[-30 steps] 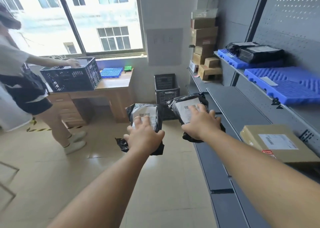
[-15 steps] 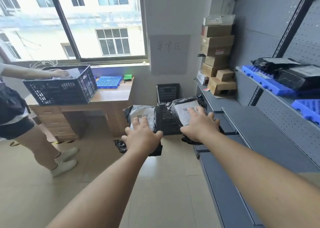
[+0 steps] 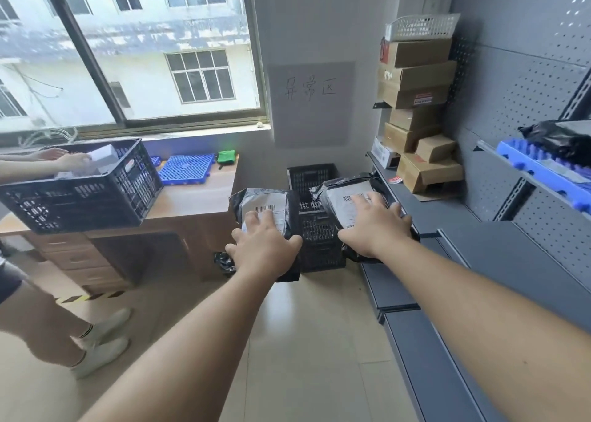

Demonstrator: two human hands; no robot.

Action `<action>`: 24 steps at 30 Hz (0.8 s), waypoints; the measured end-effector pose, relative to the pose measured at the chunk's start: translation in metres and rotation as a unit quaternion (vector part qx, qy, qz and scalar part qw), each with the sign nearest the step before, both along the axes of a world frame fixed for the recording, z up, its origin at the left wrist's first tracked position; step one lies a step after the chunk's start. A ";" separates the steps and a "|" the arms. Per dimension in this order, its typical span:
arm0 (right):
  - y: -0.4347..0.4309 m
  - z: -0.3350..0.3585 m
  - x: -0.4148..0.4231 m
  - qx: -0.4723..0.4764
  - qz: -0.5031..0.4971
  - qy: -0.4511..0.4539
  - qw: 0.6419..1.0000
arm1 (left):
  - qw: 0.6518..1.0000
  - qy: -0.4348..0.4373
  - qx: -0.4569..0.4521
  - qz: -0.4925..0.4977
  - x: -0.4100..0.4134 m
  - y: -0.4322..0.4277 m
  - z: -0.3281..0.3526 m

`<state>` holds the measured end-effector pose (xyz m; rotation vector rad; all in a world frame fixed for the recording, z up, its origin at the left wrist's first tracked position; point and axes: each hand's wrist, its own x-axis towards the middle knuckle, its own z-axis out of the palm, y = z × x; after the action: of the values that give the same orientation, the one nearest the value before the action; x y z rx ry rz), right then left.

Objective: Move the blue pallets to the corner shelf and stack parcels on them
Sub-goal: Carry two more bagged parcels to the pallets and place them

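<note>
While held out, parcels [image 3: 265, 210] under each hand [image 3: 263, 248] (airborne).

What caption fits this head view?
Each hand, left hand and right hand, carries a black parcel toward grey shelving.

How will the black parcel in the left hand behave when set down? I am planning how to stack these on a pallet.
The black parcel in the left hand looks like a soft plastic mailer: its wrinkled film and loose tail below the hand suggest it will flop and sag, not sit stiff. One hand carries it, so it is probably light. The glossy film may slide on a stack.
</note>
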<state>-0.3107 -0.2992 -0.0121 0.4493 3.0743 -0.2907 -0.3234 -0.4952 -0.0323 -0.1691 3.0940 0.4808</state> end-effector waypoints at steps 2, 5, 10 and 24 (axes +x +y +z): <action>0.016 -0.001 -0.036 -0.003 0.002 0.000 1.000 | 1.000 0.004 0.002 0.001 -0.035 0.016 0.003; 0.040 0.003 -0.085 -0.005 0.004 -0.006 1.000 | 1.000 0.002 0.002 0.001 -0.082 0.039 0.008; 0.072 0.016 -0.159 -0.001 0.005 0.009 1.000 | 1.000 0.013 0.007 -0.008 -0.158 0.075 0.019; 0.152 0.037 -0.286 0.014 -0.120 0.062 0.991 | 0.985 0.054 0.013 -0.162 -0.354 0.172 0.029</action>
<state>-0.5971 -0.1476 0.0244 0.8352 3.1474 -0.2917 -0.6778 -0.3229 -0.0033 0.3664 3.1253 0.5310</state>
